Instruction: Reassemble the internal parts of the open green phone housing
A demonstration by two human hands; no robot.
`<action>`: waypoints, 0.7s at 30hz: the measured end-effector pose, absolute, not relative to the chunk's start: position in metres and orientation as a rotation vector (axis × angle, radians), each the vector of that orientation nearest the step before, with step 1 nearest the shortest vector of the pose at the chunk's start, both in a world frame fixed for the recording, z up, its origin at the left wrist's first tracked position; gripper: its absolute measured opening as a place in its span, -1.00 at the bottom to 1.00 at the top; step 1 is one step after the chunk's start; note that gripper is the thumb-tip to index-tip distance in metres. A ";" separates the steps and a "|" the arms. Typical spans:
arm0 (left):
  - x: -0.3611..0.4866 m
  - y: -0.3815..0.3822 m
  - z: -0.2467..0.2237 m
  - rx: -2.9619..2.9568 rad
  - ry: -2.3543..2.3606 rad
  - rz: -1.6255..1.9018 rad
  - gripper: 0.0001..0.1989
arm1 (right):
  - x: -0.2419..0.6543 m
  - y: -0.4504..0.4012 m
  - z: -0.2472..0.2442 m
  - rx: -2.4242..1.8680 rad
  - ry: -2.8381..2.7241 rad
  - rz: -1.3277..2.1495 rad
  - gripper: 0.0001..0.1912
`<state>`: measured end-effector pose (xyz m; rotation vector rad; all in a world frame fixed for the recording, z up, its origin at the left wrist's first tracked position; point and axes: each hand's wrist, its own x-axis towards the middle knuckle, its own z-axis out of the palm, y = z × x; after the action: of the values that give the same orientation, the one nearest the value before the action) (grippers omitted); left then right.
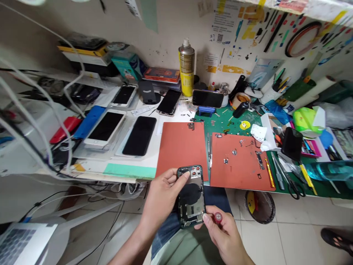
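Note:
Over my lap, in front of the bench edge, I hold an opened phone housing (pixel 192 195) upright, its metal inside and camera holes facing me. My left hand (pixel 168 193) grips its upper left side, the thumb pressed near the camera holes. My right hand (pixel 222 230) pinches its lower right corner between thumb and fingers. A round red end with a cross mark, apparently a screwdriver (pixel 218 218), sticks out of that same hand; its shaft is hidden. Beyond the housing are two reddish-brown mats, the left mat (pixel 180 147) and the right mat (pixel 237 173), with small phone parts (pixel 259 159).
Several phones lie at the left, among them a black phone (pixel 139 136) and a white phone (pixel 106 127). Tweezers (pixel 209 151) lie between the mats. At the right are scissors (pixel 295 189) and a yellow screwdriver (pixel 269 173). Behind stands a spray can (pixel 186 68); below, a bin (pixel 259 207).

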<state>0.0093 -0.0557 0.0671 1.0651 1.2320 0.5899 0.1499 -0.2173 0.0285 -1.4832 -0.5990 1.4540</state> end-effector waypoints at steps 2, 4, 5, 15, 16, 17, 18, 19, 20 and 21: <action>0.004 -0.051 0.062 1.010 1.199 0.566 -0.35 | 0.150 -0.207 0.028 -1.481 -0.624 1.445 -0.46; 0.000 -0.049 0.056 0.921 1.211 0.573 -0.18 | 0.151 -0.193 0.027 -1.506 -0.620 1.427 -0.43; -0.001 -0.050 0.053 0.880 1.223 0.569 -0.09 | 0.152 -0.186 0.027 -1.520 -0.615 1.414 -0.42; -0.003 -0.050 0.036 0.816 1.302 0.456 0.47 | 0.159 -0.140 0.025 -1.685 -0.648 1.301 -0.52; -0.004 -0.047 0.033 0.818 1.316 0.438 0.49 | 0.163 -0.142 0.030 -1.714 -0.657 1.283 -0.58; -0.005 -0.045 0.030 0.823 1.337 0.419 0.51 | 0.168 -0.146 0.035 -1.743 -0.666 1.265 -0.64; -0.007 -0.043 0.027 0.833 1.362 0.395 0.51 | 0.173 -0.152 0.041 -1.769 -0.677 1.247 -0.71; -0.009 -0.042 0.024 0.851 1.384 0.372 0.48 | 0.179 -0.159 0.047 -1.787 -0.689 1.232 -0.75; -0.012 -0.041 0.021 0.871 1.400 0.348 0.43 | 0.186 -0.168 0.052 -1.795 -0.694 1.223 -0.77; -0.014 -0.040 0.019 0.892 1.417 0.325 0.36 | 0.195 -0.176 0.057 -1.798 -0.693 1.211 -0.74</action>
<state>-0.0137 -0.0404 0.0188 0.8918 1.4171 0.3252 0.1946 -0.1764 0.0569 -1.7980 -0.6926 1.2114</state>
